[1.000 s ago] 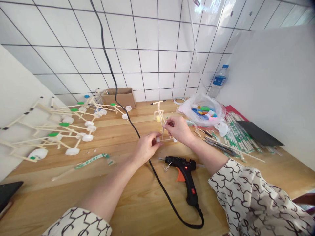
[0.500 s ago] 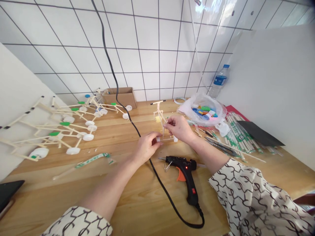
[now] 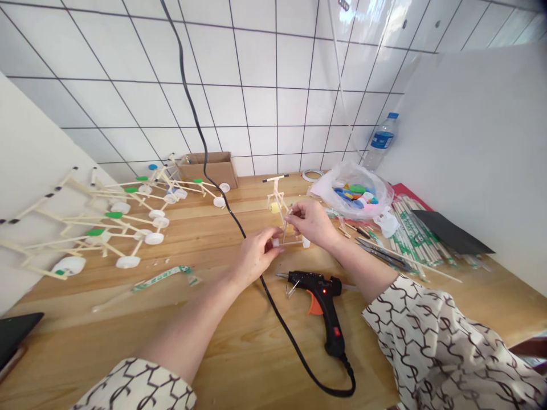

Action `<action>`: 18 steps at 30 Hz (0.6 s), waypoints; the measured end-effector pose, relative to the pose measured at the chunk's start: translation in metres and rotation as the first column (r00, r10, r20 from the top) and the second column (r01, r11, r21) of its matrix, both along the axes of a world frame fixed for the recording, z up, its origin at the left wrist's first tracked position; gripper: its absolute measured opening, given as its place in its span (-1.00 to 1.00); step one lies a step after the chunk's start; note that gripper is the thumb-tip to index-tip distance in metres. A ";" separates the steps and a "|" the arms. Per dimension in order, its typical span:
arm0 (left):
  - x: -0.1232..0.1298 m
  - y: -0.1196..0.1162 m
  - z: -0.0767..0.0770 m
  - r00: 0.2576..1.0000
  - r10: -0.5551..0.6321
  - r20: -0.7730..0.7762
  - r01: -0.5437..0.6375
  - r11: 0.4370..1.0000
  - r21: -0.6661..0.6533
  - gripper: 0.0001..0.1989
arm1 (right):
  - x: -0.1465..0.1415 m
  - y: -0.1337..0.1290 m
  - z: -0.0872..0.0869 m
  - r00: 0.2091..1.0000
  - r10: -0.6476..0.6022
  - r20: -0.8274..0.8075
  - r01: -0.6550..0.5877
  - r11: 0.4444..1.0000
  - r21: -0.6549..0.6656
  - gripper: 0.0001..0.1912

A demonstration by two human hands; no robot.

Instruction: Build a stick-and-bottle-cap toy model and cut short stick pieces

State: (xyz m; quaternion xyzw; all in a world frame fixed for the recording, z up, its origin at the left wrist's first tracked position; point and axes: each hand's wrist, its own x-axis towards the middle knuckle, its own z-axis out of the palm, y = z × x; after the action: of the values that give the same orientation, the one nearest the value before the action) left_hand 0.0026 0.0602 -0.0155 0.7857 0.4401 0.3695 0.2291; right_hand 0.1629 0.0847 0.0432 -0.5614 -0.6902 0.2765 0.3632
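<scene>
My left hand (image 3: 254, 254) pinched a white wheel (image 3: 276, 242) on the stick trike (image 3: 277, 196), right hand (image 3: 314, 223) its frame (image 3: 284, 230), both reaching way forward.

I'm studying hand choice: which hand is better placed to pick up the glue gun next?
Probably the right hand: the glue gun has its handle on that side, nozzle pointing leftward. Like the left hand, it touches the model tricycle.

Covered and cropped
The hands (image 3: 255, 254) hid parts of the stick model (image 3: 274, 208); toward the near-left corner of the counter (image 3: 209, 364), a black object (image 3: 19, 333) was cut off.
</scene>
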 end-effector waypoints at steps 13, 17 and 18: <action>0.001 0.000 0.003 0.998 0.026 -0.063 -0.021 0.996 0.082 -0.63 | 0.001 0.001 -0.001 0.999 0.019 -0.027 -0.019 1.000 -0.007 -0.90; 0.001 -0.001 0.005 0.997 0.021 -0.070 -0.015 0.997 0.079 -0.65 | 0.001 0.001 0.000 1.000 0.012 -0.017 -0.012 1.000 -0.014 -0.89; 0.001 -0.002 0.006 0.998 0.018 -0.068 -0.012 0.996 0.083 -0.66 | 0.001 0.001 0.000 1.000 0.011 -0.012 -0.011 1.000 -0.018 -0.89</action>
State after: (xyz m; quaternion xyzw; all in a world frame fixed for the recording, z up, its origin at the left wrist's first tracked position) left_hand 0.0039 0.0583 -0.0099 0.8033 0.4381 0.3618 0.1783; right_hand 0.1636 0.0857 0.0431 -0.5591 -0.6887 0.2880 0.3609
